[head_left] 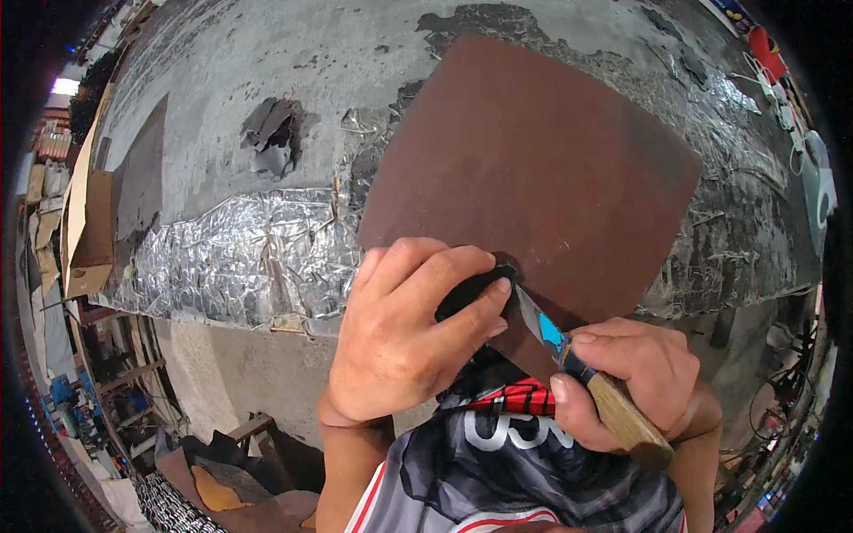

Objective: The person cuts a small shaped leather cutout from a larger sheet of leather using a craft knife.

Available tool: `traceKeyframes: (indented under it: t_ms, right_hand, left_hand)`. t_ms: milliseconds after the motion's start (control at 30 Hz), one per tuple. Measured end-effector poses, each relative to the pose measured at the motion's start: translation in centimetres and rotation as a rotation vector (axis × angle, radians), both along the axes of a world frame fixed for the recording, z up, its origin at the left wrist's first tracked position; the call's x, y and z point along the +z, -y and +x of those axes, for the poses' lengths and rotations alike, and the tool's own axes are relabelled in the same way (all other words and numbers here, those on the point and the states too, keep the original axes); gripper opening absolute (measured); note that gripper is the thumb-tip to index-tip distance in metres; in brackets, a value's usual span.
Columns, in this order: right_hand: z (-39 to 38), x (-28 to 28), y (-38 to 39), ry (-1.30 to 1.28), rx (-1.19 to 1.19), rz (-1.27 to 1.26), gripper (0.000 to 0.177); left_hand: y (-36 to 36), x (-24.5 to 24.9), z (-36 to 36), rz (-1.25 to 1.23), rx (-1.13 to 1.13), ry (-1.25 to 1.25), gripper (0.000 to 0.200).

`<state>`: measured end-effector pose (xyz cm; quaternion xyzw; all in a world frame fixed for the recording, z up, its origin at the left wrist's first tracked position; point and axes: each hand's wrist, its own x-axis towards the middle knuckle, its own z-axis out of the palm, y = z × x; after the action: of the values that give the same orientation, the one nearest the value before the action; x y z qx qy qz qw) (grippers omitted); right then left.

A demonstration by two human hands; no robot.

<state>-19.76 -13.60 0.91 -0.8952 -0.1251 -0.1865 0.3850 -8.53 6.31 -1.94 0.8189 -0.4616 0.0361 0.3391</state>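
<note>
My right hand [649, 373] is wrapped round a knife [626, 416] with a wooden handle. Its pointed blade, marked with a bright blue patch, aims up and to the left. Between the fingers and thumb of my left hand [400, 329] is a small black piece [471, 291] of thin, leather-like material, partly hidden by the fingers. The blade tip lies right at the edge of this piece. Both hands are over the near edge of a large brown board [533, 169], which rests on the worktable and reaches towards my body.
Silvery, torn tape covers the front of the worn grey table [222, 213]. A crumpled dark scrap [272, 133] lies at the back left, and a cardboard box [89, 226] stands at the left edge. Leather pieces [222, 489] are heaped below on the left. White cables [769, 84] are at the far right.
</note>
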Motion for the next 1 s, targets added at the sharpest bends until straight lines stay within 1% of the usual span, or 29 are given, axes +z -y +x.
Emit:
traceKeyframes:
  t_ms: [267, 367, 467, 567, 633, 700, 767, 867, 1000]
  right_hand:
    - [0.3, 0.7, -0.2, -0.044, 0.014, 0.009, 0.027]
    - [0.5, 1.4, 0.1, -0.142, 0.052, 0.037, 0.024]
    - [0.6, 2.1, 0.2, -0.178, 0.032, 0.014, 0.023]
    - [0.3, 1.4, 0.4, -0.18, -0.014, 0.117, 0.021]
    - [-0.1, 1.1, 0.9, -0.214, 0.018, 0.085, 0.022]
    - [-0.3, 0.6, 0.7, -0.184, -0.001, 0.089, 0.024]
    - [-0.5, -0.3, -0.3, -0.085, -0.076, 0.126, 0.026]
    - [0.0, 0.0, 0.0, -0.052, -0.016, 0.062, 0.027]
    - [0.1, 0.2, 0.0, -0.04, -0.007, 0.033, 0.028]
  left_hand:
    - [0.0, -0.2, 0.1, -0.02, 0.0, -0.009, 0.038]
    - [0.1, -0.1, 0.0, -0.027, 0.01, -0.022, 0.037]
    - [0.0, -0.1, 0.0, -0.029, 0.009, -0.016, 0.036]
    - [0.0, -0.1, 0.1, -0.035, 0.0, -0.003, 0.036]
    - [0.0, -0.3, 0.2, -0.043, -0.002, 0.006, 0.035]
    - [0.0, -0.4, 0.2, -0.05, -0.001, 0.009, 0.035]
    - [-0.1, -0.3, 0.2, -0.049, -0.004, 0.001, 0.035]
    - [-0.1, -0.5, 0.3, -0.058, -0.007, 0.002, 0.035]
    - [-0.1, -0.4, 0.3, -0.048, -0.005, -0.004, 0.036]
